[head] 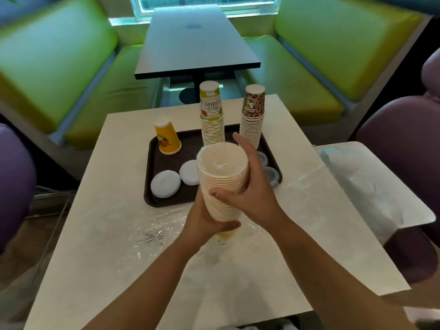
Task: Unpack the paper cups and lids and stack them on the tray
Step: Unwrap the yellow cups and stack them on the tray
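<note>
Both hands, left hand [204, 220] low, right hand [250, 186] higher, clasp the cup stack [221, 184] (apparently film-wrapped); axis upright, tray [166, 163] just beyond.

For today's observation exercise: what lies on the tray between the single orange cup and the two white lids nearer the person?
In the head view, only bare dark tray lies between the orange cup and the white lids; nothing else sits there.
</note>
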The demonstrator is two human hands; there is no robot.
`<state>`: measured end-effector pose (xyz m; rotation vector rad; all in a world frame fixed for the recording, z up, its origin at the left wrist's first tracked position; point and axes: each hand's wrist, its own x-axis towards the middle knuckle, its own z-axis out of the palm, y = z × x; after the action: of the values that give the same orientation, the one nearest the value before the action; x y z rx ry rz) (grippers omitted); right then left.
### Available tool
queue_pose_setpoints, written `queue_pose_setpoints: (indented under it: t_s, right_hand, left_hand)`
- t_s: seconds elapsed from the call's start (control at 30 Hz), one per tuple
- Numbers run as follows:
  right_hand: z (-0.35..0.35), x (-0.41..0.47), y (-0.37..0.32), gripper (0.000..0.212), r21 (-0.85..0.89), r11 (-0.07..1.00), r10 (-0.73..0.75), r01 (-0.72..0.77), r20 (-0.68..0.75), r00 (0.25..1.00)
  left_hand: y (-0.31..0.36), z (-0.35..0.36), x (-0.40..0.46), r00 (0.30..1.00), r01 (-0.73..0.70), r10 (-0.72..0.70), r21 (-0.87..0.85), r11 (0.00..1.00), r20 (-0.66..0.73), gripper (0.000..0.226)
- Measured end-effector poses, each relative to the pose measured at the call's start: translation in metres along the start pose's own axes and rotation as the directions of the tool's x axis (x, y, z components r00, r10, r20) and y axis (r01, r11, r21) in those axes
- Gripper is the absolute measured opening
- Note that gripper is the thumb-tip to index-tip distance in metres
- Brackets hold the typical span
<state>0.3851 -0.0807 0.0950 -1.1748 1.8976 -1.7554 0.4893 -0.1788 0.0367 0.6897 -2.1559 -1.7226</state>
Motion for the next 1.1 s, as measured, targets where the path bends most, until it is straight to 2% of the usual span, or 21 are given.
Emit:
queue_pose_setpoints:
  t_s: [0.13, 0.27, 0.47, 0.6, 0.77, 0.93, 1.1]
  right_hand:
    - [0.013, -0.004, 0.01, 0.099, -0.021, 1.0, 0.017, -0.016, 0.026, 1.0]
    - [0.018, -0.007, 0.012, 0.098, -0.005, 0.999, 0.049, -0.049, 0.038, 0.998]
    - [0.005, -0.007, 0.017, 0.103, 0.015, 0.995, 0.097, -0.1, 0.127, 0.987]
    - [0.007, -0.012, 0.025, 0.106, -0.008, 0.99, 0.14, -0.14, 0.089, 0.986]
    - [0.008, -0.027, 0.046, 0.097, -0.047, 0.973, 0.229, -0.227, 0.041, 0.973]
    - [0.013, -0.037, 0.064, 0.093, -0.05, 0.951, 0.308, -0.306, 0.056, 0.95]
    - [0.018, -0.048, 0.078, 0.094, -0.066, 0.92, 0.39, -0.387, 0.037, 0.92]
  left_hand:
    - [-0.003, -0.007, -0.001, 1.0, -0.026, 0.025, -0.033, 0.999, -0.013, 0.104]
    - [0.0, -0.011, 0.002, 0.998, -0.06, 0.059, -0.028, 0.998, -0.033, 0.114]
    - [0.021, -0.004, 0.0, 0.975, -0.178, 0.174, -0.016, 0.984, -0.137, 0.109]
    - [0.015, 0.008, -0.001, 0.974, -0.143, 0.141, 0.002, 0.99, -0.179, 0.105]
    - [-0.004, 0.015, -0.002, 0.983, -0.084, 0.09, 0.042, 0.996, -0.159, 0.102]
    - [-0.024, 0.015, -0.001, 0.99, -0.027, 0.042, 0.113, 0.993, -0.131, 0.081]
    - [-0.044, 0.019, -0.003, 0.991, 0.09, -0.081, 0.08, 0.993, -0.106, 0.064]
